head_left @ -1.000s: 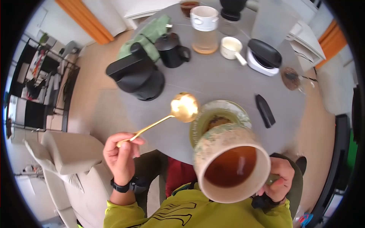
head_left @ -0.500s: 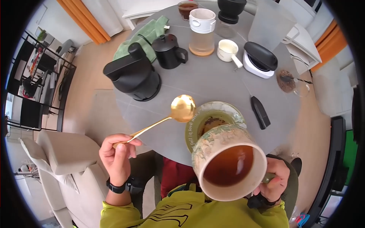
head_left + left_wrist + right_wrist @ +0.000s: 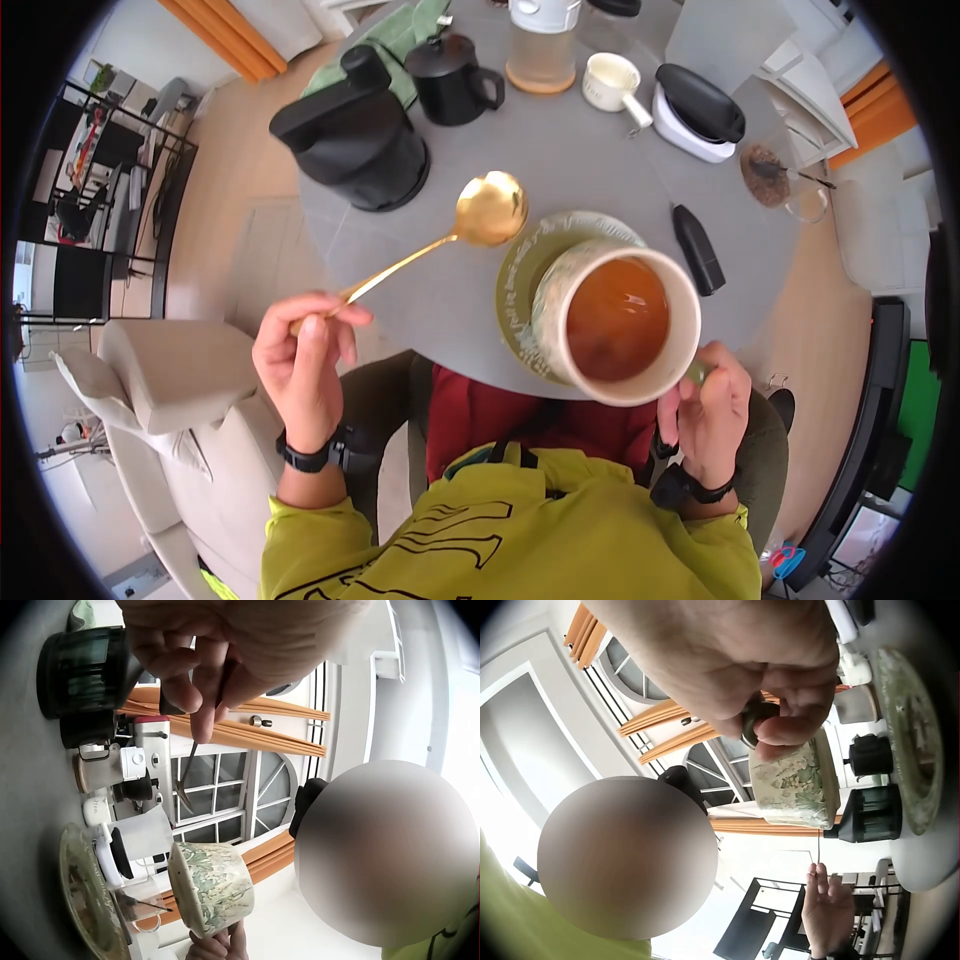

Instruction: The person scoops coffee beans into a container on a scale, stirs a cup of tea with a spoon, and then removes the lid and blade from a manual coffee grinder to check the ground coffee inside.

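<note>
My left hand (image 3: 308, 370) pinches the handle end of a gold spoon (image 3: 492, 208), its bowl raised to the left of the cup in the head view. With my right hand (image 3: 712, 412) I grip the green handle of a patterned cup (image 3: 618, 322) holding brown-orange liquid. The cup is held above a green saucer (image 3: 517, 300) with lettering on its rim. In the left wrist view the cup (image 3: 214, 889) hangs in the air, apart from the saucer (image 3: 84, 896). Fingers of my right hand (image 3: 772, 690) curl round the handle in the right wrist view.
On the grey table (image 3: 590, 170) stand a black kettle-like vessel (image 3: 358, 145), a black pot (image 3: 450, 80), a glass carafe (image 3: 541, 60), a small white pan (image 3: 611, 82), a white and black device (image 3: 697, 112) and a glass mug (image 3: 768, 175). A black handheld tool (image 3: 697, 250) lies right of the saucer.
The cup has moved up and away from my body in the head view and is tilted less toward the camera. The spoon and my left hand appear higher in view.
</note>
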Motion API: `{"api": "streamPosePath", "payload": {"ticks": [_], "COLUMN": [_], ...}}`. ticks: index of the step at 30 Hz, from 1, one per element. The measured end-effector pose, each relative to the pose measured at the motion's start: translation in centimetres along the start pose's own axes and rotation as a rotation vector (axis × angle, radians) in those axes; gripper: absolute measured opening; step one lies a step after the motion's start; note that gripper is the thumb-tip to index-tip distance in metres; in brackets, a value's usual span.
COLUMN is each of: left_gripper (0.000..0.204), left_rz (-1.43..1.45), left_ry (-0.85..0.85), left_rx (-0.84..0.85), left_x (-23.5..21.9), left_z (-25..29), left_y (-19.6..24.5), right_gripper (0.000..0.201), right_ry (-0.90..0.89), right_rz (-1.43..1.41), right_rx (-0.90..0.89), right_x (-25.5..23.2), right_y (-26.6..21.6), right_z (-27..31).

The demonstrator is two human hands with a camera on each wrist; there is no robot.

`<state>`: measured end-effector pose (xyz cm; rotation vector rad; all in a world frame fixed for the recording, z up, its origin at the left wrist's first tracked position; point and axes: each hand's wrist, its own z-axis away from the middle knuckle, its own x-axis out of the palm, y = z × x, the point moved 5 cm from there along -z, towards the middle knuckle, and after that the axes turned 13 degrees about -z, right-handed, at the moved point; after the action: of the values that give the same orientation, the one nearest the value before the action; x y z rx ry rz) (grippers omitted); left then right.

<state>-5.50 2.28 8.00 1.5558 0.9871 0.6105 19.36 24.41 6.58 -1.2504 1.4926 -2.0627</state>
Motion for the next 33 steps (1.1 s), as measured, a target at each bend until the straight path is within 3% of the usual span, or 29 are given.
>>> {"api": "streamPosePath", "payload": {"ticks": [8,33], "left_gripper": [0.018,0.019], "left_rz": [-0.033,-0.085], "left_ry": [-0.022,-0.06], "left_rx": [0.018,0.007], "left_x": [0.0,0.5], "left_z": [0.0,0.3], "left_y": [0.4,0.9], "right_gripper": [0.035,0.033], "right_ry": [0.026,0.075], "right_rz": [-0.029,-0.013], "right_rx": [0.095,0.305], "right_x": [-1.0,-0.8], "right_y": [2.9,3.8], "right_z": [-0.3,-0.8]}}
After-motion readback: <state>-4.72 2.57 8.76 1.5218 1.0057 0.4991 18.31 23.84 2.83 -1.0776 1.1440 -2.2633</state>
